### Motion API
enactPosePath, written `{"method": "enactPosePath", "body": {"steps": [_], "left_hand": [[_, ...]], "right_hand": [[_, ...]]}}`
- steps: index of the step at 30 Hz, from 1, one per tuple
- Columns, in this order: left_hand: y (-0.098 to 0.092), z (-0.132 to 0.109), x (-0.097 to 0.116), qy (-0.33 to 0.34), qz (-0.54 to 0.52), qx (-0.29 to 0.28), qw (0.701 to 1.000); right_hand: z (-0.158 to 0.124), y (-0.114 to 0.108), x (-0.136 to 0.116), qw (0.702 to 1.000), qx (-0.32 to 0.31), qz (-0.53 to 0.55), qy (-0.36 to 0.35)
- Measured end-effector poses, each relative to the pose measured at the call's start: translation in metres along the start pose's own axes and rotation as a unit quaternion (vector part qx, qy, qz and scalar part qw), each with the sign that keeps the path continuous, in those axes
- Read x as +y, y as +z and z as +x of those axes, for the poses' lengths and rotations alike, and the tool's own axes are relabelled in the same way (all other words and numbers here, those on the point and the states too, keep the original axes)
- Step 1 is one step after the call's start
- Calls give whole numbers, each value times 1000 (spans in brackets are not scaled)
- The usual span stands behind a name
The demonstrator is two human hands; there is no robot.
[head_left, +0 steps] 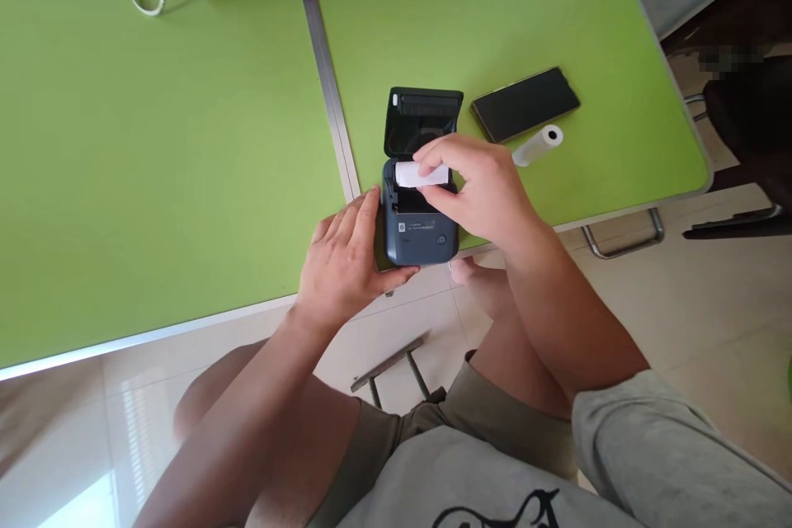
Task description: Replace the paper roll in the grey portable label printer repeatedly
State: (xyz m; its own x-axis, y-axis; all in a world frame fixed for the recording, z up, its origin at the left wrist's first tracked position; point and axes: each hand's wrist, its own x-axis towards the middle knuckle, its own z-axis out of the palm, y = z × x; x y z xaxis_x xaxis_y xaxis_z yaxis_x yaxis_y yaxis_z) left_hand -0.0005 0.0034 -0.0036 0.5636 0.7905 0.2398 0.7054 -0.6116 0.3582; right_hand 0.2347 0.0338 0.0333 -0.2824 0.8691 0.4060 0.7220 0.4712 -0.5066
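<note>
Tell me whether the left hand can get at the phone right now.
Probably not directly: the open printer and the right hand lie between the left hand and the phone.

The readable signs stand on the front top face of the dark blue-grey device (421,253): a power symbol, a ring with a short stroke, marks the round button (441,240) at its right, and a small white square (402,228) at its left bears a dark character, perhaps a 0 or a D, too small to settle. Beside that square run tiny pale lines of print (422,226), illegible at this size, and a faint marking (406,240) below it is equally unclear. Across the grey shirt (458,462), black curling lettering (532,509) is cut off by the bottom edge, and no word can be made out
</note>
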Motion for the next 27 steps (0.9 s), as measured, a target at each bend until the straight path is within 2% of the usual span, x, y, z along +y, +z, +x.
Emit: {"method": "enactPosePath", "body": {"steps": [4,11,21,27], "left_hand": [[1,1,1,-7,0,4,1000],[3,2,2,-6,15,12,1000],[4,1,0,-9,-9,-1,1000],[5,-1,0,5,-15,18,1000]], "right_hand": [[-2,0,2,999,6,47,-10],[-6,6,11,991,68,111,-4],[-4,6,12,993,26,109,19],[-7,-2,2,993,55,109,-3]]}}
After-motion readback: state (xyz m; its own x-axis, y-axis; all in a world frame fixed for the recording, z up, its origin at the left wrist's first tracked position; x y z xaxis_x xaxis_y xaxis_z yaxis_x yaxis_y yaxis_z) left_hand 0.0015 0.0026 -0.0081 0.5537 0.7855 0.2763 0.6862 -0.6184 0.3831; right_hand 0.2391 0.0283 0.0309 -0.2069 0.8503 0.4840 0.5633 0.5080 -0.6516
